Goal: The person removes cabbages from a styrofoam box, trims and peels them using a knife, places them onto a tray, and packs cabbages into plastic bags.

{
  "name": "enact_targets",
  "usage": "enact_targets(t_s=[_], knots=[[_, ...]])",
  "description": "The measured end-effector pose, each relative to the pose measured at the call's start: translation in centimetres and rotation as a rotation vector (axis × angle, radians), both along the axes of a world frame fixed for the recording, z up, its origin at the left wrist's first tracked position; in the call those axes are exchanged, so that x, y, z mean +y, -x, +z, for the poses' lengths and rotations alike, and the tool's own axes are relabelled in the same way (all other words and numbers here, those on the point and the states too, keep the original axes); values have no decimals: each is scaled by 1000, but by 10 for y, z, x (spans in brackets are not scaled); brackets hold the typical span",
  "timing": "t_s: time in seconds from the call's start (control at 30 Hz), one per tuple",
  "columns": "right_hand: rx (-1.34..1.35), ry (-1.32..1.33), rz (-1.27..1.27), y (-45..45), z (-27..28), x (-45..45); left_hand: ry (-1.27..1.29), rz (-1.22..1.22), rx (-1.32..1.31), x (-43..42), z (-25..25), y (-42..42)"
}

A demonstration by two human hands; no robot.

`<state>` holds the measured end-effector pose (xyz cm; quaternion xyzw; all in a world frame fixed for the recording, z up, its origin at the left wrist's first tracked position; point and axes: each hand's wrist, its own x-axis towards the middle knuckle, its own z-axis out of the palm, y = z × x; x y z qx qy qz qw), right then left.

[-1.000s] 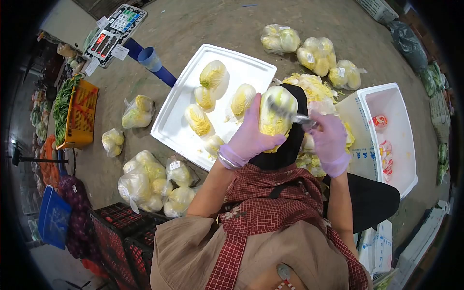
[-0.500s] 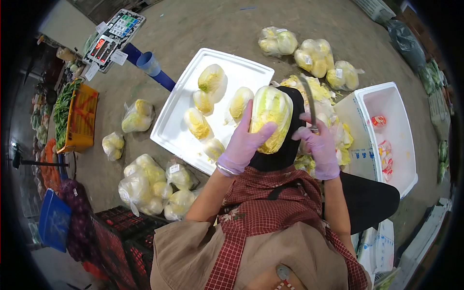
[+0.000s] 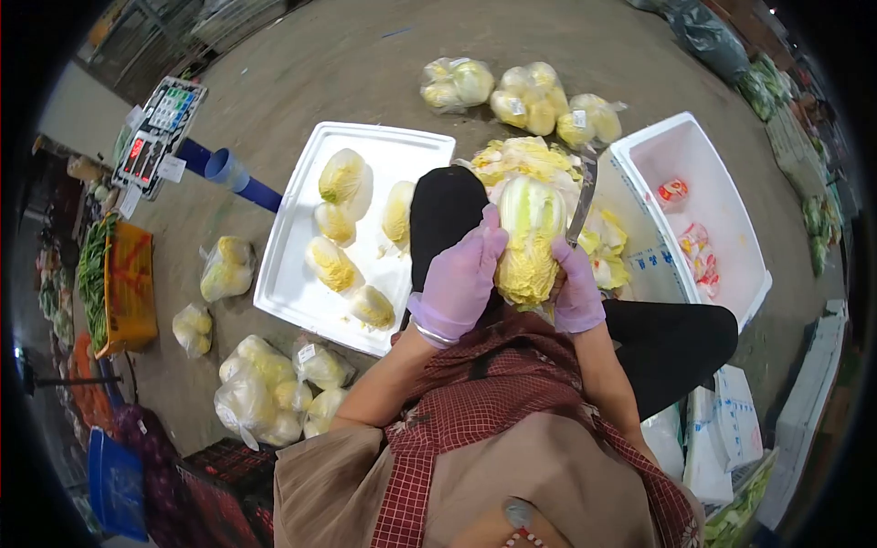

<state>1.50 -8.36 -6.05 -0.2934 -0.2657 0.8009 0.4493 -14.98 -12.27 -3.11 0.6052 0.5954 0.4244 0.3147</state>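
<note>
The left hand touches the cabbage on its left, grip impossible to tell. The right hand clasps the knife.

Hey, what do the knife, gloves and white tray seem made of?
Knife: probably steel, its blade grey and shiny. Gloves: thin rubber-like film, perhaps latex or nitrile, dull lilac and wrinkled. White tray: likely foam, matte, with a thick rim.

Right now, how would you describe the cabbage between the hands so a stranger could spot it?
Start at the white tray and move right, past the black-clad knee. Between the purple-gloved left hand and right hand is the cabbage. Unlike the smaller-looking heads on the tray, it has a knife beside it.
</note>
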Motion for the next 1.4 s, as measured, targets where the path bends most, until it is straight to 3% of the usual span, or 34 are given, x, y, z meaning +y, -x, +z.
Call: enact_targets(t_s=[0.23,0.4,0.5,0.6,0.63,0.73,0.77,0.87,0.97,1.03,1.1,1.13,1.2,1.33,1.4], knots=[[46,9,-123,-29,-30,-7,-167,42,210,-6,17,-44],[118,14,-188,-38,-38,-8,-274,-13,340,-2,-10,-59],[136,22,-189,-44,-45,-9,-390,-20,196,10,-18,-55],[174,79,-197,-49,-51,-11,-20,-35,35,15,2,-45],[190,102,-202,-51,-52,-11,143,17,-426,19,1,-46],[567,114,-75,-58,-55,-14,297,66,-654,36,26,-26],[827,131,23,-58,-60,-14,324,76,-814,44,31,-19],[634,-99,-74,-49,-60,-18,369,206,-1180,78,20,6],[-270,-606,-223,-49,-39,-25,282,268,-1320,105,-8,21],[-179,-512,-220,-55,-37,-26,253,290,-1311,114,-18,22],[661,33,-146,-66,-52,-19,467,4,-942,104,-24,10],[529,38,-178,-68,-53,-18,589,-124,-760,95,-19,0],[264,46,-235,-70,-54,-13,591,-232,-508,76,-4,-25],[-185,-47,-148,-68,-28,-7,512,-505,-657,66,-24,-43],[-150,-123,-264,-51,-9,-9,464,-508,-822,59,-36,-51]])
